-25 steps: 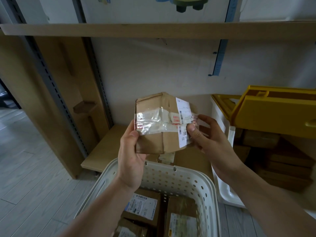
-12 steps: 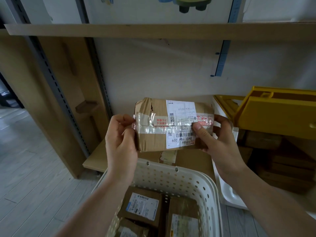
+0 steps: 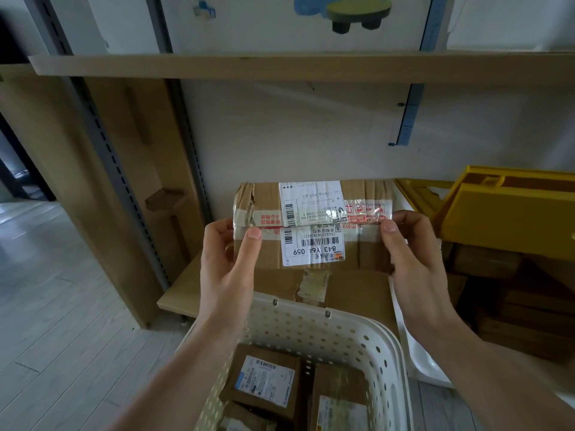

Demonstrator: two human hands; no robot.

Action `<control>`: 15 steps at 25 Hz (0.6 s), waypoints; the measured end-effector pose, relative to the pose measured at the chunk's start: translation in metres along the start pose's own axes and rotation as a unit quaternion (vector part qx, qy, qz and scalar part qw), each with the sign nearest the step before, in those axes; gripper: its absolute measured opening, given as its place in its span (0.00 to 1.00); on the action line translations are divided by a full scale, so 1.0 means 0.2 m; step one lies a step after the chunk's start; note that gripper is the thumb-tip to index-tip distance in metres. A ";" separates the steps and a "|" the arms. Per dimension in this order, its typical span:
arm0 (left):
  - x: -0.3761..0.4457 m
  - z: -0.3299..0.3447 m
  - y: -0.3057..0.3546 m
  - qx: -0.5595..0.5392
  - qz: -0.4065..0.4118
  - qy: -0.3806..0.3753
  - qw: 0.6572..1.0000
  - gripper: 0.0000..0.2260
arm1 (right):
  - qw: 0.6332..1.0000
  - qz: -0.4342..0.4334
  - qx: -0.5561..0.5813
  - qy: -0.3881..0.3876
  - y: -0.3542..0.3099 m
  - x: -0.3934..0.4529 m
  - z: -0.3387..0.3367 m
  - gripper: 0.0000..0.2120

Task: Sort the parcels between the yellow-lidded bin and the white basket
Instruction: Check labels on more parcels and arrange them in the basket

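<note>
Both hands — left hand (image 3: 228,269) and right hand (image 3: 410,259) — are gripping the taped brown cardboard parcel (image 3: 311,225) by its ends, label facing up, seemingly reading it before choosing the white perforated basket (image 3: 326,334) or the yellow-lidded bin (image 3: 510,209).

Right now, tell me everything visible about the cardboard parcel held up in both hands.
The brown cardboard parcel is oblong, held level in the air above the white perforated basket. Clear tape with red print bands its middle, and a white shipping label faces the camera upside down, reading 843 Y64 059. Its upper left corner is torn and creased. The left hand grips one end, the right hand the other, thumbs on the front.
</note>
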State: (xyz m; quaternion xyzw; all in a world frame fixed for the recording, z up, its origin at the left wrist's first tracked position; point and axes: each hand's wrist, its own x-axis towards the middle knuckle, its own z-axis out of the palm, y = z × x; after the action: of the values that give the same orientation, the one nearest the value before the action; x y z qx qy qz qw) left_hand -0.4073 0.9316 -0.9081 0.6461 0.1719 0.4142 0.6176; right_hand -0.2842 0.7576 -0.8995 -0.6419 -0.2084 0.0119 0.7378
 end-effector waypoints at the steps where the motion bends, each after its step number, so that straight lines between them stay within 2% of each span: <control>1: 0.00 0.00 0.00 0.000 -0.001 0.000 1.000 0.14 | 1.000 -0.001 -0.003 0.002 0.00 0.00 0.00 0.03; 6: 0.00 0.00 0.00 -0.005 -0.012 -0.005 1.000 0.18 | 1.000 0.003 -0.019 0.001 0.00 -0.01 -0.01 0.05; 12: 0.00 0.01 -0.01 -0.014 -0.024 -0.007 1.000 0.17 | 1.000 -0.003 -0.018 -0.017 0.00 0.00 -0.02 0.03; 13: 0.00 0.01 -0.02 -0.012 -0.025 -0.009 1.000 0.19 | 1.000 -0.008 -0.014 -0.023 0.00 0.00 -0.03 0.03; 15: 0.01 0.00 -0.03 -0.004 -0.020 -0.023 1.000 0.29 | 0.999 -0.021 -0.006 -0.041 -0.01 0.00 -0.04 0.07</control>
State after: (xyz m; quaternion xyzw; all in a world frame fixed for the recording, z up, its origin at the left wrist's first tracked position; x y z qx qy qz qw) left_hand -0.4049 0.9343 -0.9131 0.6494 0.1694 0.3873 0.6321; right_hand -0.2830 0.7503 -0.8993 -0.6413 -0.2518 0.0217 0.7245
